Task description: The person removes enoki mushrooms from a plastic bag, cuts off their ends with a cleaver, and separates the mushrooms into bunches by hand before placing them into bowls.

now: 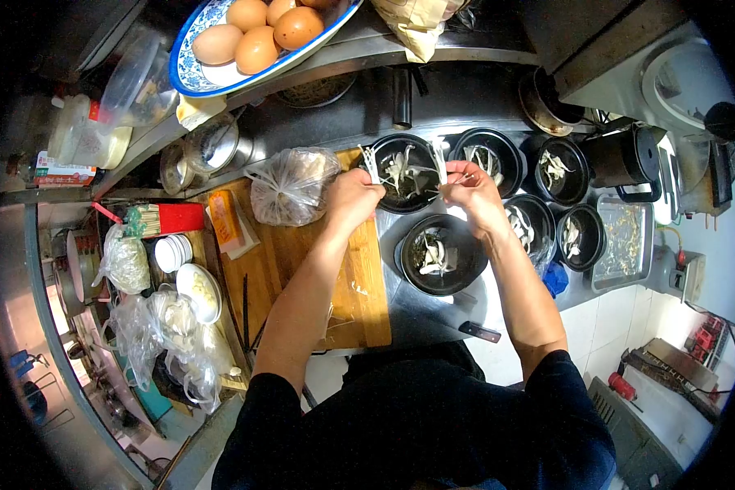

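My left hand (pixel 355 196) pinches a small bunch of thin white mushrooms (pixel 371 166) at the left rim of a black bowl (pixel 384 200). Across that bowl, my right hand (pixel 472 192) holds another bunch of white mushrooms (pixel 439 160), between this bowl and the upper right one (pixel 518 155). White mushroom pieces lie over dark contents in the bowl between my hands. A nearer black bowl (pixel 474 278) also holds white pieces. More black bowls (pixel 581 194) with white pieces stand to the right.
A wooden cutting board (pixel 290 282) lies at left, with a plastic bag (pixel 294 186) on it. A knife handle (pixel 480 331) is near the counter's front edge. A metal tray (pixel 625 245) sits at right. Brown eggs (pixel 256 50) fill a plate on the shelf above.
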Motion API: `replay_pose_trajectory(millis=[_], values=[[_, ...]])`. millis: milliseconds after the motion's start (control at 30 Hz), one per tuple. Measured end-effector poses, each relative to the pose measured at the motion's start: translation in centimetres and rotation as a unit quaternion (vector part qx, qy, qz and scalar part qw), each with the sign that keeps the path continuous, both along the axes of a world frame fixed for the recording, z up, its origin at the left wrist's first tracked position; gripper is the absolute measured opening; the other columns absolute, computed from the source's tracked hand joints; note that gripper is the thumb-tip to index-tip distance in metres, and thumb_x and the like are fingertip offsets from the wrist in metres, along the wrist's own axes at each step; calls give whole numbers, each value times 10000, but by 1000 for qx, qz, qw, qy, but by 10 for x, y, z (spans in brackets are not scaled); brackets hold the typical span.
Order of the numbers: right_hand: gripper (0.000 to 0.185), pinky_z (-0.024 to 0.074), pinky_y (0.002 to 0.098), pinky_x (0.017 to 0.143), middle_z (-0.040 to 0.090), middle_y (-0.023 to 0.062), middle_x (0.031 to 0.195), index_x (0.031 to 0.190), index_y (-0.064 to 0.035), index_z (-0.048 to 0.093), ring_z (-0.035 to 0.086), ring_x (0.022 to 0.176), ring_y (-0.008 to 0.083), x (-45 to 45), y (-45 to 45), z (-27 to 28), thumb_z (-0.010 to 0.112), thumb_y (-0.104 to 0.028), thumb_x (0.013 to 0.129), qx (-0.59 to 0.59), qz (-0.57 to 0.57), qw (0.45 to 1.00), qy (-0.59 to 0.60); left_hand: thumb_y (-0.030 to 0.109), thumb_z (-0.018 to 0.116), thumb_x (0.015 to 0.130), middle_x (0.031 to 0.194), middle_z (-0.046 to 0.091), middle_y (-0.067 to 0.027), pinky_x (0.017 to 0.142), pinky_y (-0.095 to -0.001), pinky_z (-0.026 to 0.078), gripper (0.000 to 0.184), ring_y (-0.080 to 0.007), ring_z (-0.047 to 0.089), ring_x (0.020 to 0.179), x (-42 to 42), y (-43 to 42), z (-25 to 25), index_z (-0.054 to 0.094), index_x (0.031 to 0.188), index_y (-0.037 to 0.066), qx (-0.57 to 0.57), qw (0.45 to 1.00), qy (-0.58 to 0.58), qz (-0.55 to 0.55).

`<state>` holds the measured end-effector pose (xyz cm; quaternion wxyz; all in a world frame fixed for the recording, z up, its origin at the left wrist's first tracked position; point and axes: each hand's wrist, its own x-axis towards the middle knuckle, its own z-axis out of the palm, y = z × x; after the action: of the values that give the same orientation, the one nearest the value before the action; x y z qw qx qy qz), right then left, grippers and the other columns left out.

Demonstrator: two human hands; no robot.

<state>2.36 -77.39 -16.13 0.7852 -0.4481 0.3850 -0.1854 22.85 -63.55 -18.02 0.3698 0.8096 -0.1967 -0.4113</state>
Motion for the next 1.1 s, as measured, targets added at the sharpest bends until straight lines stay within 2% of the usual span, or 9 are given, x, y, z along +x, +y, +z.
replay_pose_trajectory(millis=[133, 200, 300, 567, 800, 900, 967, 1000, 1100], values=[[348, 471, 231, 611, 676, 27, 862, 1135, 17, 659, 591, 685, 94, 23, -4, -12, 692, 89, 796, -88, 15, 995, 37, 135, 707, 803, 742, 721, -122, 590, -369, 573, 120, -196, 708, 657, -3, -18, 4, 724, 833, 20, 40, 987, -130, -89], [306, 508, 254, 691, 665, 20, 876, 1120, 4, 680, 614, 739, 112, 32, -4, -34, 710, 43, 819, -160, 26, 984, 77, 208, 723, 802, 1018, 745, -244, 915, -445, 558, 228, -412, 720, 999, -4, -25, 13, 766, 937, 29, 128, 966, -139, -174], [279, 555, 356, 896, 765, 183, 985, 1093, -3, 741, 744, 955, 288, 43, 2, -25, 732, -64, 821, -287, 155, 907, 267, 240, 740, 835, 994, 749, -229, 888, -446, 563, 281, -380, 729, 967, -8, -15, 7, 759, 1040, 47, 87, 967, -192, -142], [208, 573, 438, 865, 748, 218, 993, 1073, -22, 736, 735, 948, 384, 33, 0, -32, 656, -53, 883, -360, 86, 904, 213, 186, 692, 935, 1042, 747, -201, 825, -383, 566, 290, -332, 738, 937, 6, 133, -9, 691, 1187, 41, -40, 985, -165, -23], [212, 559, 341, 773, 758, 170, 912, 1080, -27, 740, 727, 837, 234, 29, 57, -6, 631, 28, 906, -429, 92, 879, 184, 198, 710, 922, 980, 754, -151, 824, -399, 567, 313, -299, 733, 928, -17, 302, 18, 688, 1193, 42, 138, 964, -204, 97], [184, 530, 279, 687, 734, 58, 880, 1069, -14, 734, 659, 805, 91, 10, 143, 0, 651, 4, 905, -130, 206, 961, 130, 228, 712, 922, 988, 754, -154, 823, -410, 567, 327, -310, 734, 946, -32, 351, 10, 693, 1189, 40, 181, 959, -193, 98], [222, 541, 245, 660, 745, 59, 963, 1127, -20, 713, 684, 799, 120, -5, 191, -26, 693, -22, 905, -453, 331, 827, 37, 249, 726, 912, 982, 755, -154, 816, -411, 566, 338, -314, 734, 942, -42, 366, -1, 695, 1172, 35, 185, 960, -187, 99], [251, 559, 256, 656, 734, 80, 990, 1166, -5, 685, 691, 798, 133, -9, 209, -35, 696, -45, 918, -407, 369, 835, 22, 271, 740, 902, 975, 756, -154, 810, -412, 566, 352, -317, 735, 938, -46, 368, -6, 697, 1155, 31, 184, 961, -183, 92], [376, 612, 288, 646, 701, 143, 1070, 1283, 41, 600, 711, 795, 173, -3, 259, -48, 703, -116, 957, 205, 324, 914, 129, 303, 781, 868, 946, 755, -153, 792, -409, 564, 371, -320, 733, 898, -55, 362, -14, 698, 1101, 26, 159, 974, -116, 115]])
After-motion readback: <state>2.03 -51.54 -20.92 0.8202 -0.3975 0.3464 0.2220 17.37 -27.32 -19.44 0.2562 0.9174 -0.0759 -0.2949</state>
